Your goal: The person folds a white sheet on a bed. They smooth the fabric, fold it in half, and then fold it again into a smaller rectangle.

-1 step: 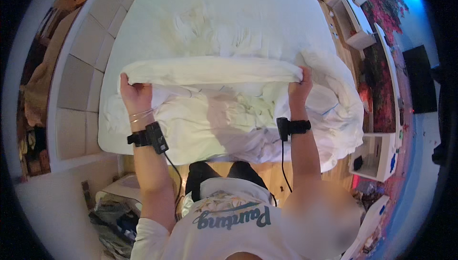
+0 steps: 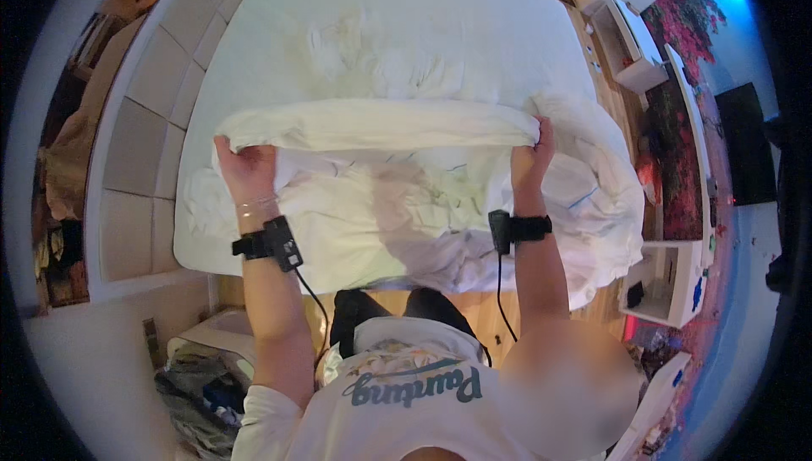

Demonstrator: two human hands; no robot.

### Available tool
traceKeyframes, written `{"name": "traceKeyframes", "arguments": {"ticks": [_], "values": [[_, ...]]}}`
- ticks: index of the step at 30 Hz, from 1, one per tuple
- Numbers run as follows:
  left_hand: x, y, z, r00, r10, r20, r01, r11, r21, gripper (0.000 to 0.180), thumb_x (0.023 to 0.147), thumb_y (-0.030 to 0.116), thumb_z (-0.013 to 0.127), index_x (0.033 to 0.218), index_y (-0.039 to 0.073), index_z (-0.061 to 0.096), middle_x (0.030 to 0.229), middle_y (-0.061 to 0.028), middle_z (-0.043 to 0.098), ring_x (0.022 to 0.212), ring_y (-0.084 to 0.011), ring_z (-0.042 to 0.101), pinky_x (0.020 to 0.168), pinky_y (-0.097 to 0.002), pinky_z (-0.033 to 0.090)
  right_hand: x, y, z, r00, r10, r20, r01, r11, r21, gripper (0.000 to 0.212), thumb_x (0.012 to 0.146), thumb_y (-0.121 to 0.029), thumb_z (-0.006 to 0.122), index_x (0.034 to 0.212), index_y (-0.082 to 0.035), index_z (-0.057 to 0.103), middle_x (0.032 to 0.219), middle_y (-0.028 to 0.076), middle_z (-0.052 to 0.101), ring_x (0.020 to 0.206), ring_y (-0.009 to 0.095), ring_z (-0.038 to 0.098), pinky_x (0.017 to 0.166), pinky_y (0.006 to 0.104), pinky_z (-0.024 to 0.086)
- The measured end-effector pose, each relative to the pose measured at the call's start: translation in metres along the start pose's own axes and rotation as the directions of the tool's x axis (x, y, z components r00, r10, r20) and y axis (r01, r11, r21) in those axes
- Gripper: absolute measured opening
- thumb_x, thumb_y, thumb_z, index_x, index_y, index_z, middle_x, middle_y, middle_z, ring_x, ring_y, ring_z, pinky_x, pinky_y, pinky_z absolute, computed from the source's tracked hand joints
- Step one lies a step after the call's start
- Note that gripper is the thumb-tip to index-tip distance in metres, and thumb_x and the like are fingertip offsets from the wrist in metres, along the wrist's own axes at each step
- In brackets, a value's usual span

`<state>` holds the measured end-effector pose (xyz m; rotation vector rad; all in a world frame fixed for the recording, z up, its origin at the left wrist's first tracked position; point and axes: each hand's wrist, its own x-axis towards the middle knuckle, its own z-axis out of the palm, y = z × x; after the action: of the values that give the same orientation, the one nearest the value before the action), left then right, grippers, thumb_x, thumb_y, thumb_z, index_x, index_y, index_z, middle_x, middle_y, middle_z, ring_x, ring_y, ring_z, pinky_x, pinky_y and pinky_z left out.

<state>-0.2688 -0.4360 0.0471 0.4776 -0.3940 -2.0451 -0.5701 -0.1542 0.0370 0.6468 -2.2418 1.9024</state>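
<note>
A white duvet [image 2: 381, 125] is stretched between my two hands, its folded edge held up as a long, slightly curved roll. My left hand [image 2: 251, 169] grips the left end, fingers tucked under the cloth and thumb on the outside. At the other end, my right hand [image 2: 531, 156] is closed round the corner. The rest of the duvet lies bunched and wrinkled towards me, with blue lines showing on it. Beneath and beyond it is the bed [image 2: 423, 17], covered in a pale, creased sheet. A black device is strapped to each of my wrists.
A padded panel [image 2: 142, 152] runs along the bed's left side. To the right stand white shelf units [image 2: 668, 279] and a dark screen [image 2: 744, 144]. At the lower left, dark clothes [image 2: 203, 393] lie on a chair. Cables hang from both wrist devices.
My left hand has shifted slightly right, with the left end of the duvet. My right hand stays almost in place, still gripping its end.
</note>
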Motion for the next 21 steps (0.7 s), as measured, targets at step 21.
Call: {"name": "traceKeyframes", "arguments": {"ticks": [21], "values": [[-0.058,-0.072,0.09,0.992,0.085,0.099,-0.102,0.976,0.19,0.033,0.095,0.031,0.044,0.112,0.007,0.06,0.111,-0.0083,0.064,0.105,-0.0237,0.059,0.091,-0.0413,0.049,0.017,0.166,-0.092,0.933,0.266,0.243,-0.056,0.773,-0.632,0.039,0.068,-0.005,0.059,0.106,-0.007,0.065,0.094,0.017,0.065,0.091,0.035,0.06,0.083,0.0454,0.046]]}}
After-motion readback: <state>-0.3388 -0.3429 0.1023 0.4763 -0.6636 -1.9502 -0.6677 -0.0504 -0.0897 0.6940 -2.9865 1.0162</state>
